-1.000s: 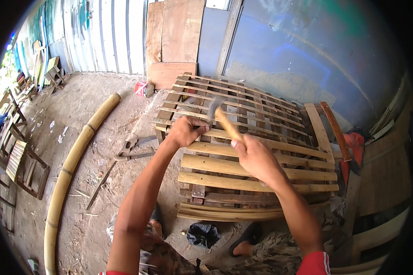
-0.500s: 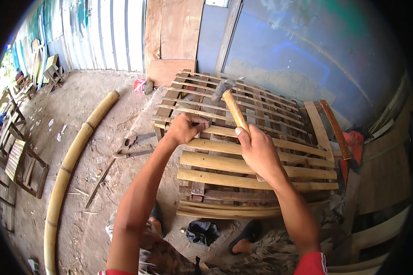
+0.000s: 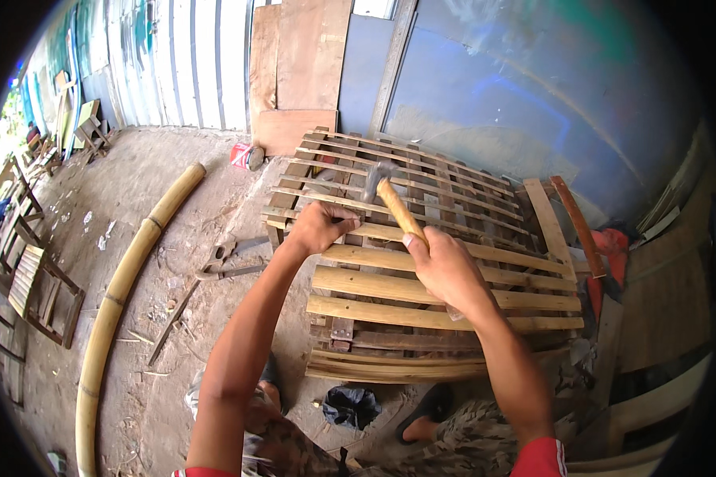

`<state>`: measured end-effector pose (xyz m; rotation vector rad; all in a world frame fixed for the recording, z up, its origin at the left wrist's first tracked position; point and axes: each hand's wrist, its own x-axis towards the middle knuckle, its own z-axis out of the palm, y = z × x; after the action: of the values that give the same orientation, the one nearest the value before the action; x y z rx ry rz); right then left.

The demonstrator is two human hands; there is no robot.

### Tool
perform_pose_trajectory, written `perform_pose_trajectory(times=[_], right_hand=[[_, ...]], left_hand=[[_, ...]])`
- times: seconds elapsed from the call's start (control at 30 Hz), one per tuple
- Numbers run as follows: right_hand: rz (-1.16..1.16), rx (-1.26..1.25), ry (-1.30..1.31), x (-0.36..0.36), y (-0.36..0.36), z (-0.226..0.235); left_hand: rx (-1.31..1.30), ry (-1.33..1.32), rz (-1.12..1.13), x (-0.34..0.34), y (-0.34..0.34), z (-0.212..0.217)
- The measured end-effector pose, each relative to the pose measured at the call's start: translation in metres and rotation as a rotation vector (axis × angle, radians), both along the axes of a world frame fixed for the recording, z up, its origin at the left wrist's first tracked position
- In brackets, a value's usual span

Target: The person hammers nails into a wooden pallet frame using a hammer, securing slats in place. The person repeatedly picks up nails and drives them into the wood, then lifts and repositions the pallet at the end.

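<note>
Hands: two, both bare, reaching in from the lower edge.
Right hand [image 3: 445,266]: clenched around the wooden handle of one hammer [image 3: 394,203], above the middle slats.
Hammer: one; metal head raised over the upper slats, blurred, handle slanting down into the fist.
Left hand [image 3: 320,226]: curled, pressed on a slat at the left side of the slatted frame [image 3: 422,318]; whether anything was pinched between the fingers could not be told.
Slatted frame: one, of pale bamboo strips nailed across darker rails; four broad strips nearest, many thin ones farther up, too crowded to count.
Bamboo pole [image 3: 127,270]: one long, curved, lying on the dirt floor well left of the frame.
Saw [image 3: 219,258]: one, on the ground between pole and frame.
Red can [image 3: 245,156]: one, lying by the wall near the frame's far corner.
Plywood boards [image 3: 298,71]: two, leaning against the wall.
Wooden stools [image 3: 44,294]: several at the left rim, exact count unclear.
</note>
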<state>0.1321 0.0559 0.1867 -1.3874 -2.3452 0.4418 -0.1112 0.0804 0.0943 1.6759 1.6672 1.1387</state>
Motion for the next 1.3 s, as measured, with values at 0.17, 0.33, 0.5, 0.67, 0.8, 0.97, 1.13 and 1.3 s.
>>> perform_pose_trajectory(times=[0.17, 0.33, 0.5, 0.67, 0.8, 0.97, 1.13, 1.3], right_hand=[[-0.027, -0.084, -0.027, -0.005, -0.004, 0.001], [-0.051, -0.043, 0.009, 0.0, 0.006, -0.009], [-0.024, -0.088, 0.004, -0.006, 0.005, 0.001], [0.002, -0.049, -0.141, -0.007, 0.006, -0.004], [-0.021, -0.065, -0.072, -0.001, 0.007, -0.004], [-0.046, 0.031, 0.133, -0.011, -0.009, 0.034], [-0.013, -0.099, -0.088, -0.007, -0.005, 0.009], [0.0, 0.014, -0.014, -0.009, -0.004, 0.032]], left_hand=[[-0.046, 0.051, 0.045, 0.001, 0.001, 0.0], [-0.006, -0.331, 0.002, 0.007, -0.001, -0.01], [-0.003, -0.724, 0.207, -0.006, 0.009, -0.037], [-0.163, -0.608, 0.215, -0.006, 0.002, -0.035], [-0.136, -0.59, 0.226, 0.011, -0.009, -0.022], [-0.143, -0.675, 0.191, 0.004, -0.001, -0.036], [-0.167, -0.576, 0.232, 0.004, -0.003, -0.032], [-0.152, -0.59, 0.224, 0.007, -0.007, -0.028]])
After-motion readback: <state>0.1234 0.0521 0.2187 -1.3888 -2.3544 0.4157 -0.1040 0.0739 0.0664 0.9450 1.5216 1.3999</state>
